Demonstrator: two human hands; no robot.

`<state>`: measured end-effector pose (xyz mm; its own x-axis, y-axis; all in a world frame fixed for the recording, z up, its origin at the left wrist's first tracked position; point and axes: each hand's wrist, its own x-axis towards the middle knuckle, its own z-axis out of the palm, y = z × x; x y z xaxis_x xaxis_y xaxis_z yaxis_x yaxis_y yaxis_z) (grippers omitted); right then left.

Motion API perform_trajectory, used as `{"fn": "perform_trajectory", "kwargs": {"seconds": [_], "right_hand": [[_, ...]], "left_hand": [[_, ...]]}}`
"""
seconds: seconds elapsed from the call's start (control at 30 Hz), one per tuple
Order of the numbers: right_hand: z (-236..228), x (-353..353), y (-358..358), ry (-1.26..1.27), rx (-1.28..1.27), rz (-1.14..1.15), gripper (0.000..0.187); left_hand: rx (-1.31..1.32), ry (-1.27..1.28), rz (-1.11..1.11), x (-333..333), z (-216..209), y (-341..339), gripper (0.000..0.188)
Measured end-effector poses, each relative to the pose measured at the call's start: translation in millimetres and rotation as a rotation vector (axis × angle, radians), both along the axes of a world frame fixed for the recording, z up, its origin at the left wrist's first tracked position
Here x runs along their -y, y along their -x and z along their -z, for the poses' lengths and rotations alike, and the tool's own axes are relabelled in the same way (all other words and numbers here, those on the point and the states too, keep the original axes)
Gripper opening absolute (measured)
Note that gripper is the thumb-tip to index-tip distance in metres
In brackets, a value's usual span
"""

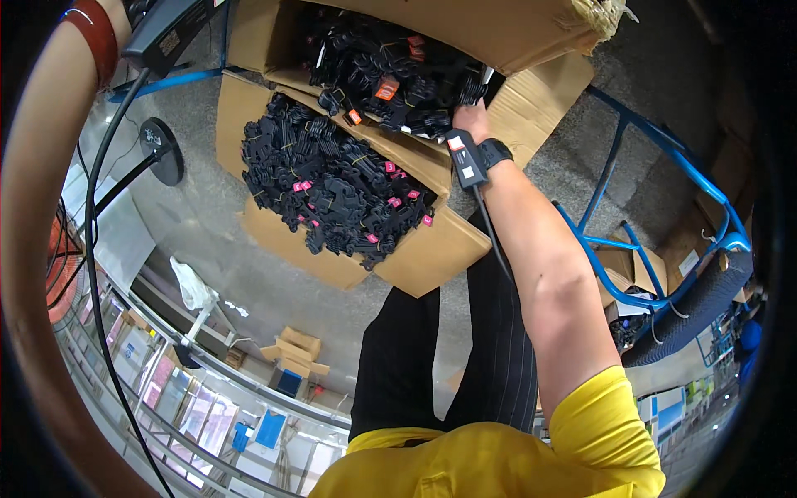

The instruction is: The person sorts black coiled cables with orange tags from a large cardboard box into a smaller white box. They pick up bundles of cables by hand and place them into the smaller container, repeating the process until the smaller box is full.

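My right hand [471, 121] reaches into the far cardboard box [390, 148]. Its fingers close round a bundle of black plastic hangers [471, 91] at the box's right end; the bundle partly hides the fingertips. More black hangers [374, 62], some with orange-red tags, fill that box. The near open box [440, 236] is heaped with black hangers [320, 178] carrying pink tags, several tied in bundles. My left hand [119, 12] is cut off at the upper left edge, beside a black cabled device [170, 37]; its fingers do not show.
A blue metal frame [610, 166] stands right of the boxes, with a dark padded roll [693, 311] and another open carton [652, 261]. To the left are a round black stand base [162, 151] and a hanging black cable [93, 249]. A small open carton [296, 350] lies behind my legs.
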<state>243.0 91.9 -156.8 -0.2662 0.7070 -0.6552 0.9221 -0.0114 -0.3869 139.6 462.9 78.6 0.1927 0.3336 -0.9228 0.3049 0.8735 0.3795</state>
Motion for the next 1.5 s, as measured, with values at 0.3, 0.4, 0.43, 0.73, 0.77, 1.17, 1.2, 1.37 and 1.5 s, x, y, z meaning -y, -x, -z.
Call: {"fn": "perform_trajectory", "kwargs": {"seconds": [0.3,0.4,0.43,0.73,0.77,1.17,1.2,1.37,1.5], "right_hand": [[-153,-11,-10,-0.341,-0.277,0.668,0.025],[-152,-70,21,-0.602,-0.558,0.337,0.048],[-149,-86,27,-0.601,-0.55,0.253,0.055],[-78,-83,25,-0.529,-0.369,0.021,0.049],[-77,-83,26,-0.536,-0.374,0.017,0.05],[-155,-95,-11,-0.438,-0.548,0.01,0.052],[-170,-94,-21,-0.443,-0.645,-0.027,0.049],[-269,-105,-109,-0.76,-0.594,0.199,0.05],[-239,-170,-166,-0.505,-0.49,1.217,0.07]], "left_hand": [[0.025,0.063,-0.045,-5,4,13,0.034],[0.042,0.038,-0.027,-2,5,7,0.033],[0.04,0.028,-0.029,0,3,5,0.033],[0.004,-0.086,-0.115,38,-13,15,0.032],[0.015,-0.071,-0.146,43,-15,18,0.031],[0.068,0.002,-0.401,78,16,40,0.037],[0.053,-0.003,-0.422,77,16,40,0.037],[-0.053,-0.039,-0.503,88,21,21,0.025],[-0.082,-0.048,-0.61,98,26,22,0.022]]}}
